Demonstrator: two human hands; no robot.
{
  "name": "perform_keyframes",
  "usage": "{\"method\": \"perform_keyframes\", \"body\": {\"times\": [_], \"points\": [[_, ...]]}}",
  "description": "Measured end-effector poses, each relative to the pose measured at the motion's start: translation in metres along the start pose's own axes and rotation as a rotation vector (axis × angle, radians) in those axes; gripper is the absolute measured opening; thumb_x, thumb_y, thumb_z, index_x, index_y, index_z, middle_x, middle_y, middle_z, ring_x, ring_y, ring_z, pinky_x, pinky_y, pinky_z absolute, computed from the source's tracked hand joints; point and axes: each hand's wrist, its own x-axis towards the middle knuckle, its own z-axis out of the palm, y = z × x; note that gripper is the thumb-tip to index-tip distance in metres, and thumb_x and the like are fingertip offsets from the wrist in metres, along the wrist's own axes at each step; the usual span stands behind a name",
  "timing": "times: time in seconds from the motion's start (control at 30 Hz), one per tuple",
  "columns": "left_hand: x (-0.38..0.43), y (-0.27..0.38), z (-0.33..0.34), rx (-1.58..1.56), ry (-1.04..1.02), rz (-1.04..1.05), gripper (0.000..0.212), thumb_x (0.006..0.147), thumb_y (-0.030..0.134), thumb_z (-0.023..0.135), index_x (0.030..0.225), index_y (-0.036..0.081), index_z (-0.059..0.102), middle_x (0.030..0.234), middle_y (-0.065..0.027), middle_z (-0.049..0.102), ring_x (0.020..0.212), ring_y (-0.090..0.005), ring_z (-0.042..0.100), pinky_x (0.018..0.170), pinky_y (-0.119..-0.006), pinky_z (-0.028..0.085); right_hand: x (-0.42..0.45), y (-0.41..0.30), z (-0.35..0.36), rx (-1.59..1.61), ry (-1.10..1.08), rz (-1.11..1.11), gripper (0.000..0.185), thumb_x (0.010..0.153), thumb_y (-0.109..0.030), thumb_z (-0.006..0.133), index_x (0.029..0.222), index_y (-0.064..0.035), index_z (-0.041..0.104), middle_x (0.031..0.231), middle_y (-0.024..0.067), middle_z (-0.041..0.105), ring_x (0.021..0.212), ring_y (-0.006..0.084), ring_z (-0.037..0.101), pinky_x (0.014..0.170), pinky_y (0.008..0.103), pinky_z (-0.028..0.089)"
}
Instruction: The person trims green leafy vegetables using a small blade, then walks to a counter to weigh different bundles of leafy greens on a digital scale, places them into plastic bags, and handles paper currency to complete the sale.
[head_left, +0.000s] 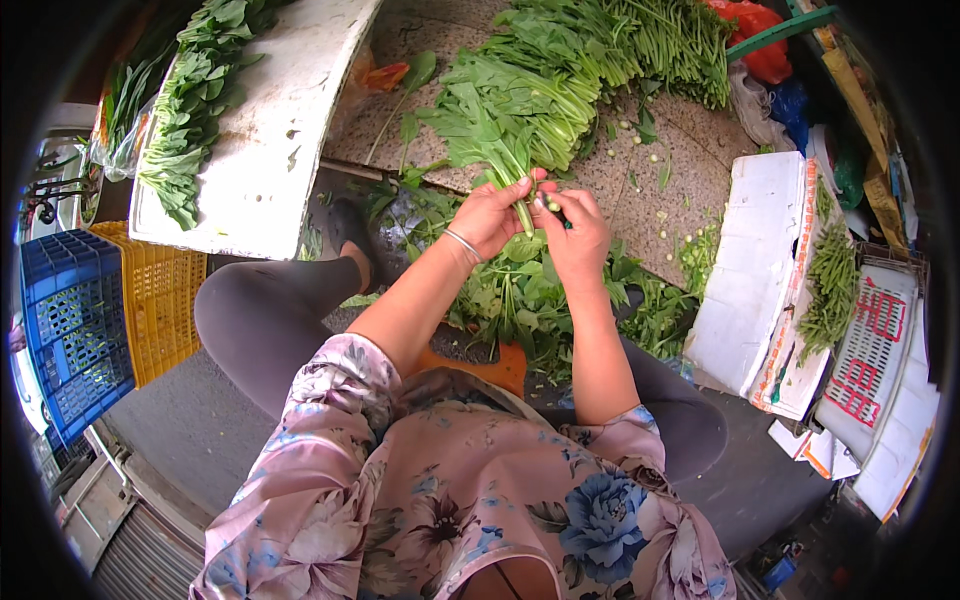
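My left hand (484, 217) is closed around the stems of a leafy green vegetable (504, 154), whose leaves point away from me. Close against the stem ends, my right hand (581, 240) has its fingers curled round a small dark and green tool (564, 218). Most of that tool is hidden, so its kind is unclear. Just beyond both hands, a long row of stacked leafy greens (525, 97) lies on a speckled stone slab (675, 157). Loose leaves and stalks (517, 289) are heaped below my hands, between my knees.
At the left stands a white foam board (251, 142) bearing a row of greens (196, 97), above blue (75, 322) and yellow (161, 300) plastic crates. To the right are a white foam box (746, 262) with writing and a bundle of thin green stalks (829, 281). Cut stem bits dot the slab.
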Motion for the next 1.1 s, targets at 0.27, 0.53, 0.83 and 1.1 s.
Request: {"method": "perform_keyframes", "body": {"times": [0.27, 0.53, 0.83, 1.1], "points": [[0.006, -0.003, -0.026, -0.341, 0.115, 0.092, 0.011, 0.089, 0.011, 0.041, 0.097, 0.003, 0.045, 0.098, -0.0134, 0.055, 0.100, -0.0305, 0.054, 0.081, -0.043, 0.048, 0.016, 0.021, -0.022, 0.644, 0.313, 0.698, 0.019, 0.079, -0.017, 0.062, 0.091, -0.0032, 0.056, 0.074, 0.0057, 0.060, 0.050, 0.0067, 0.048, 0.040, 0.0210, 0.035], [0.035, -0.011, -0.044, -0.312, 0.426, 0.171, 0.010, 0.087, 0.016, 0.050, 0.090, 0.007, 0.049, 0.060, 0.0002, 0.041, 0.056, -0.0135, 0.043, 0.064, -0.036, 0.047, 0.065, 0.121, 0.008, -0.103, 0.037, 0.589, 0.045, 0.080, -0.027, 0.058, 0.120, -0.0080, 0.049, 0.086, 0.0054, 0.062, 0.066, 0.0151, 0.060, 0.062, 0.0276, 0.046], [0.084, -0.014, -0.015, -0.374, 0.516, 0.139, 0.018, 0.086, 0.029, 0.053, 0.087, 0.010, 0.053, 0.055, 0.0026, 0.041, 0.051, -0.0114, 0.041, 0.057, -0.031, 0.045, 0.120, 0.119, 0.032, -0.241, -0.013, 0.329, 0.023, 0.072, -0.016, 0.067, 0.092, -0.0061, 0.065, 0.077, 0.0036, 0.059, 0.068, 0.0136, 0.055, 0.063, 0.0266, 0.045], [0.100, -0.003, 0.004, -0.163, 0.439, 0.166, 0.026, 0.078, 0.026, 0.065, 0.090, 0.005, 0.056, 0.082, -0.0053, 0.058, 0.064, -0.0145, 0.054, 0.050, -0.026, 0.046, 0.067, 0.079, 0.031, -0.256, 0.121, -0.043, 0.019, 0.069, -0.012, 0.066, 0.087, -0.0086, 0.064, 0.083, 0.0046, 0.058, 0.072, 0.0223, 0.058, 0.064, 0.0304, 0.047]]}}
